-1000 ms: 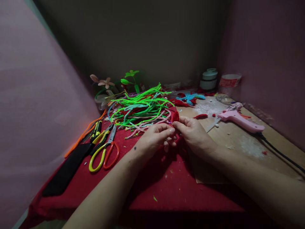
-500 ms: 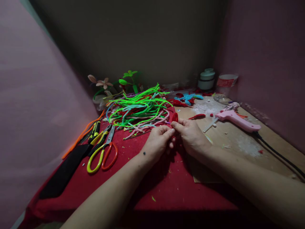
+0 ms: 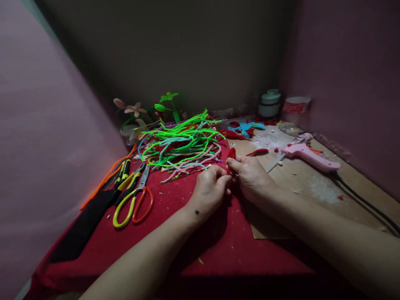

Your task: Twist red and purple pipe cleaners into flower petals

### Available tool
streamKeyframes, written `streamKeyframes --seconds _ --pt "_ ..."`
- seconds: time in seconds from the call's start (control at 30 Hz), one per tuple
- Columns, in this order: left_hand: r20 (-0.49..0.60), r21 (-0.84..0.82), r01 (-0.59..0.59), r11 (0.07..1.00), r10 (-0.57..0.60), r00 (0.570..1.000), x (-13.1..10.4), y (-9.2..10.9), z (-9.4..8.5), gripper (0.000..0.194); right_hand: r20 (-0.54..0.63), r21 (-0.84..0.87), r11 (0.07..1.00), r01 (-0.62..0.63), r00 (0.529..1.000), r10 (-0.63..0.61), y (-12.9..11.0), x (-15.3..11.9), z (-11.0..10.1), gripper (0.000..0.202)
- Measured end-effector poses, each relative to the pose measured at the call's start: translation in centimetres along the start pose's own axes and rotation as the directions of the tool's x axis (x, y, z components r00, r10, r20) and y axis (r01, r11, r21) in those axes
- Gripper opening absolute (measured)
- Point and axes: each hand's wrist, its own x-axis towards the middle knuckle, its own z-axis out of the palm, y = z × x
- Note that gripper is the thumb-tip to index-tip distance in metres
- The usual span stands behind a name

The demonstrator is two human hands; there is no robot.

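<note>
A small bent piece of red pipe cleaner [image 3: 231, 155] sticks up between my hands, above the middle of the table. My right hand [image 3: 250, 173] pinches it between thumb and fingers. My left hand [image 3: 212, 185] is closed on its lower end, thumb against the fingertips, close beside the right. The fingers hide the lower part of the red piece. Just beyond my hands lies a heap of pipe cleaners [image 3: 184, 139], mostly green with some pink, red and light blue. Another red piece [image 3: 258, 152] rests on the brown board right of my hands.
Scissors [image 3: 134, 207] with yellow and red handles, pliers [image 3: 129, 183] and a black strap-like thing [image 3: 84, 227] lie at left. A pink glue gun [image 3: 312, 156] with a black cord rests on the brown board [image 3: 275, 229]. Pipe-cleaner flowers [image 3: 168, 98], a jar [image 3: 269, 104] and a cup [image 3: 295, 106] stand behind.
My left hand has turned and shifted slightly right, its fingers curled more tightly. The red piece now looks narrower and stands more upright. The view has moved a little.
</note>
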Motion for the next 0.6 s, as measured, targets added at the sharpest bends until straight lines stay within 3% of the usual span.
streamKeyframes --seconds 0.1,0.17,0.3,0.4,0.5,0.6 --pt "-0.045 0.093 -0.058 0.994 0.063 0.997 -0.3 -0.5 0.5 0.013 -0.043 0.039 0.999 -0.033 0.998 0.034 0.1 0.1 0.1 0.02" --pt "-0.043 0.08 -0.042 0.996 0.045 0.998 -0.4 -0.4 0.6 0.015 -0.052 0.066 0.997 -0.05 0.997 0.053 0.1 0.2 0.1 0.019" --pt "0.093 -0.141 0.103 0.985 -0.09 0.992 -0.4 0.1 0.3 0.014 -0.057 0.12 0.99 -0.07 0.995 0.077 -0.1 0.4 0.2 0.018" --pt "0.21 -0.344 0.194 0.919 -0.126 0.97 -0.2 0.3 -0.1 0.015 -0.078 0.152 0.985 -0.081 0.993 0.094 -0.4 0.5 0.2 0.018" --pt "0.245 -0.473 0.226 0.852 -0.119 0.962 -0.1 0.1 -0.1 0.019 -0.103 0.171 0.98 -0.098 0.988 0.117 -0.6 0.5 0.2 0.021" --pt "0.227 -0.502 0.184 0.845 -0.077 0.971 0.1 -0.1 0.1 0.018 -0.138 0.195 0.974 -0.116 0.98 0.144 -0.9 0.5 0.4 0.023"
